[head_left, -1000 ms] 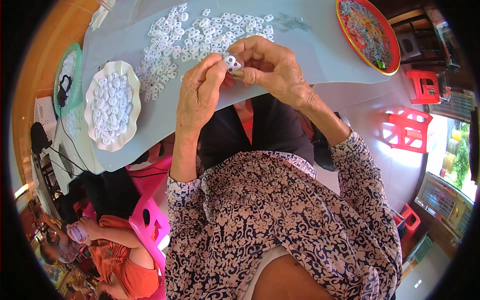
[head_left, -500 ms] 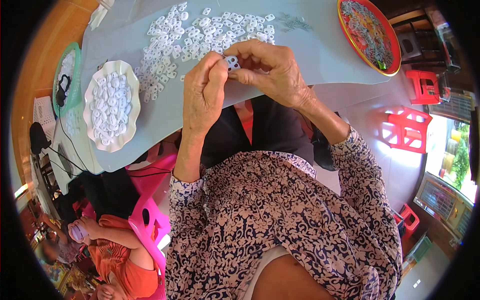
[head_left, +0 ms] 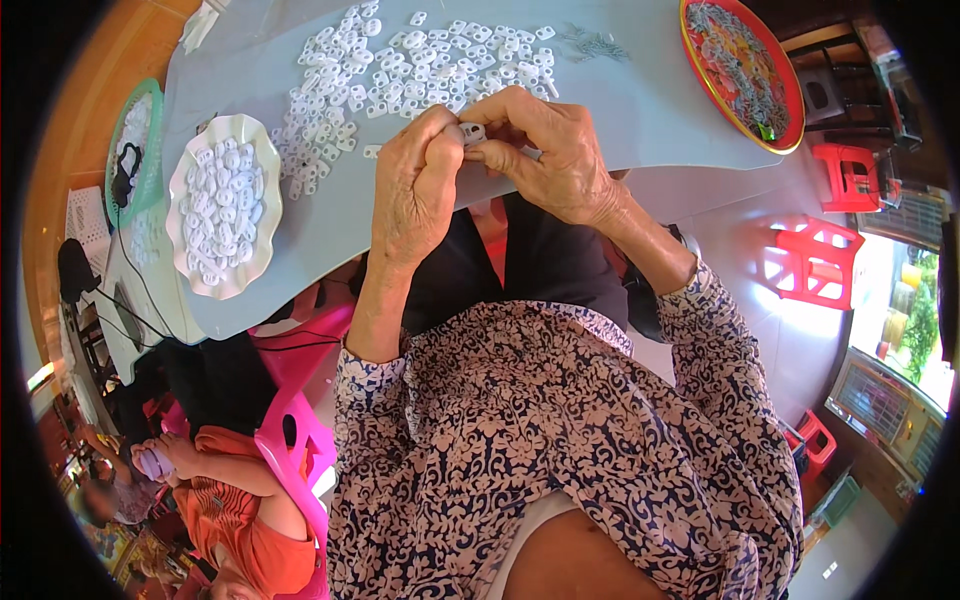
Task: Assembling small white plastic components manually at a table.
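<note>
Between my fingertips, at the table's near edge, is a small white plastic piece (head_left: 473, 132) with dark holes. My left hand (head_left: 418, 190) pinches it from one side, thumb and forefinger pressed together. From the other side my right hand (head_left: 545, 150) grips it with thumb and forefinger, its other fingers curled behind. Part of the piece is hidden by the fingers. Just beyond my hands many loose white plastic pieces (head_left: 430, 65) with holes lie spread over the table. Thin metal pins or screws (head_left: 595, 43) lie in a small heap to their right.
A scalloped white dish (head_left: 262, 245) of white pieces stands at the left, beside a green basket (head_left: 152, 160). A red tray (head_left: 795, 120) of metal parts sits far right. Red stools (head_left: 815, 262) stand on the right floor; a person in orange (head_left: 270, 540) sits at lower left.
Both hands have moved slightly nearer and to the right, and the white piece has turned between the fingers, showing less of its face.
</note>
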A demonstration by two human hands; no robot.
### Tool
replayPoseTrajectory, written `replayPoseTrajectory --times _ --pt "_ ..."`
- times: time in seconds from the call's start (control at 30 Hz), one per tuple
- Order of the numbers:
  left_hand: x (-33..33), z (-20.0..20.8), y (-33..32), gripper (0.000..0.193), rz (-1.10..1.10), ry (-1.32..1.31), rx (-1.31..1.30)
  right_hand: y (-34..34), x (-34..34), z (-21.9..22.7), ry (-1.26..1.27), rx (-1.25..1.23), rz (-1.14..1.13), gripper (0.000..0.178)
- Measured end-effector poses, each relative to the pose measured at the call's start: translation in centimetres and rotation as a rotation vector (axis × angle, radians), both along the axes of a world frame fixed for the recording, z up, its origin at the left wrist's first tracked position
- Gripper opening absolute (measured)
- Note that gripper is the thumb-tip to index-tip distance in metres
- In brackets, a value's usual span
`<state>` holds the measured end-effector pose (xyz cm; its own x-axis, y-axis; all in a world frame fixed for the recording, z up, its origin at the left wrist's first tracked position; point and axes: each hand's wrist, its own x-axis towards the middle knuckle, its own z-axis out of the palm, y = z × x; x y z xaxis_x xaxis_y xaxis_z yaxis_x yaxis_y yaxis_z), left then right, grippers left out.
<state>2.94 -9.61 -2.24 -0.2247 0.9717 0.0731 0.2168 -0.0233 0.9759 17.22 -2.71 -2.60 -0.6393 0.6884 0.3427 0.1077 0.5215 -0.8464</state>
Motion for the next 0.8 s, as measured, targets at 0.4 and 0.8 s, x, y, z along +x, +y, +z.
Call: replayPoseTrajectory --times 0.4,0.8 --pt "0.0 -0.4 0.0 0.027 0.009 -0.045 -0.018 0.4 0.5 -0.4 0.113 -0.338 0.043 0.019" --pt "0.4 0.0 -0.3 0.02 -0.038 0.025 0.068 1.3 0.5 -0.2 0.117 -0.491 0.051 0.013"
